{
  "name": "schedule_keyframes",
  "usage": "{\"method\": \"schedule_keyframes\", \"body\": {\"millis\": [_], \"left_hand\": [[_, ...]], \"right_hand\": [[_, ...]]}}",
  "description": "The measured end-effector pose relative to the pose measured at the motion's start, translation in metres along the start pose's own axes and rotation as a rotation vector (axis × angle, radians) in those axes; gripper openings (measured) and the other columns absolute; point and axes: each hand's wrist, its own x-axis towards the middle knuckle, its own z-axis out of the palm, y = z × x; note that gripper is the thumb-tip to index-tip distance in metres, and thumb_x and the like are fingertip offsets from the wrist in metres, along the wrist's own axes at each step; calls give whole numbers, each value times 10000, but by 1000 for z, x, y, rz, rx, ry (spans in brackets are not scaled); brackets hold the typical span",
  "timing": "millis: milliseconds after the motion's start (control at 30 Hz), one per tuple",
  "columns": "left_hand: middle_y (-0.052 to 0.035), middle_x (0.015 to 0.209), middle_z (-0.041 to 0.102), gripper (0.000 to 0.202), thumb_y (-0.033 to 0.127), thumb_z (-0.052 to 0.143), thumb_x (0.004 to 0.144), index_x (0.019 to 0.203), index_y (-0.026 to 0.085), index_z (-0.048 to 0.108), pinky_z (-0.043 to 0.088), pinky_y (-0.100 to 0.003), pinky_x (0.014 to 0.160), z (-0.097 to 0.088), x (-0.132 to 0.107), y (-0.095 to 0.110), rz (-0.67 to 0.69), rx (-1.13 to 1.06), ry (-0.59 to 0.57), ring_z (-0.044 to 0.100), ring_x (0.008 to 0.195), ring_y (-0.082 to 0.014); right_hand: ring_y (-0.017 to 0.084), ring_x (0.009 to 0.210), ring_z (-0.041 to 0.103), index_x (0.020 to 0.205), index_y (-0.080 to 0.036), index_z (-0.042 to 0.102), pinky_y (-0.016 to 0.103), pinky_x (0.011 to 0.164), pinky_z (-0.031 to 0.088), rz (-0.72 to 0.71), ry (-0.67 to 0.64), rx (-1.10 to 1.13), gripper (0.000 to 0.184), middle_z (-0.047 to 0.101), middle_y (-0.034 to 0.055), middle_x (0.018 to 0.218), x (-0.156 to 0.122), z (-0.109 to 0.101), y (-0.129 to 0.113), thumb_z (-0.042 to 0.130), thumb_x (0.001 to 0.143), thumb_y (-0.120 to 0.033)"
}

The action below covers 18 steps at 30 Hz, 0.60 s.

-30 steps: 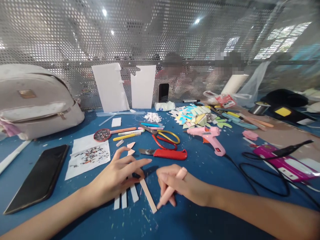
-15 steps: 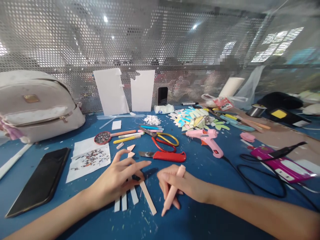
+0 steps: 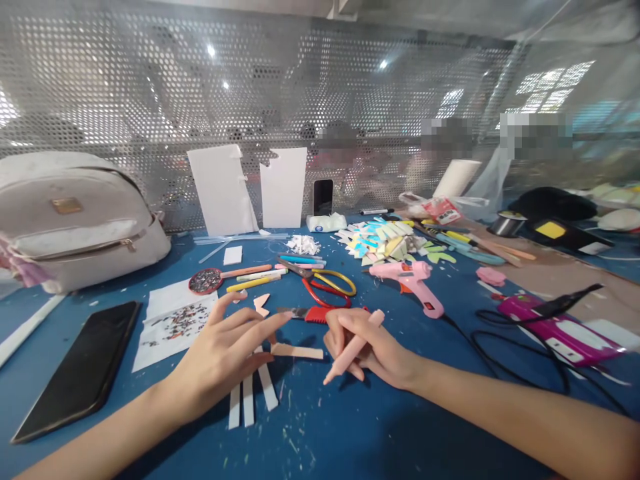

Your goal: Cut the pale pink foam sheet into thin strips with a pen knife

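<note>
My left hand (image 3: pixel 223 347) is low over the table. Its thumb and a finger are closed on the near end of a peach-coloured strip (image 3: pixel 300 351), which points right; the index finger is stretched out above. Under and beside that hand, several white strips (image 3: pixel 249 403) lie fanned out, their upper ends partly hidden. In my right hand (image 3: pixel 367 350) is a peach marker (image 3: pixel 356 347), slanted with its tip down to the left, close to the strip's free end. Just behind that hand, a red-handled utility knife (image 3: pixel 316 314) is partly covered. Small peach cut pieces (image 3: pixel 261 305) lie beyond the left fingers.
Scissors (image 3: pixel 330 287), pens (image 3: pixel 255 283) and a pink glue gun (image 3: pixel 413 280) lie behind the hands. A pile of coloured paper pieces (image 3: pixel 385 240) is farther back. On the left are a phone (image 3: pixel 83 370) and a backpack (image 3: pixel 80 213); a purple power strip (image 3: pixel 555 330) with black cable is right.
The peach strip has swung from pointing down toward me to lying nearly level, pointing right. My right hand with the marker has moved up and slightly right, over part of the knife.
</note>
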Motion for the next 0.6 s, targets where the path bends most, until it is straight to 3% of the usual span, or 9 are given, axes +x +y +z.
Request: {"method": "schedule_keyframes", "body": {"millis": [133,300,600], "left_hand": [[13,1010,737,494,155,569,1054,1523,209,424,206,-419,1193,-3,5,-1,-6,25,34,652,974,-161],[-7,1079,727,510,159,562,1055,1534,251,411,232,-417,1175,-5,7,-1,-48,15,17,653,991,-166],[33,1081,748,565,177,494,1085,1592,285,270,195,-408,1201,2,0,-6,-150,-226,-69,673,1084,-148]], "right_hand": [[66,365,403,702,-173,570,198,377,254,-57,44,-6,430,572,-29,532,1,-2,0,493,1017,-454],[76,372,399,688,-185,558,214,388,235,-78,90,-33,434,543,-42,527,2,-3,0,501,1014,-467],[77,383,426,683,-181,552,218,418,253,-52,142,-130,464,554,-34,533,2,-5,0,482,1012,-502]]}}
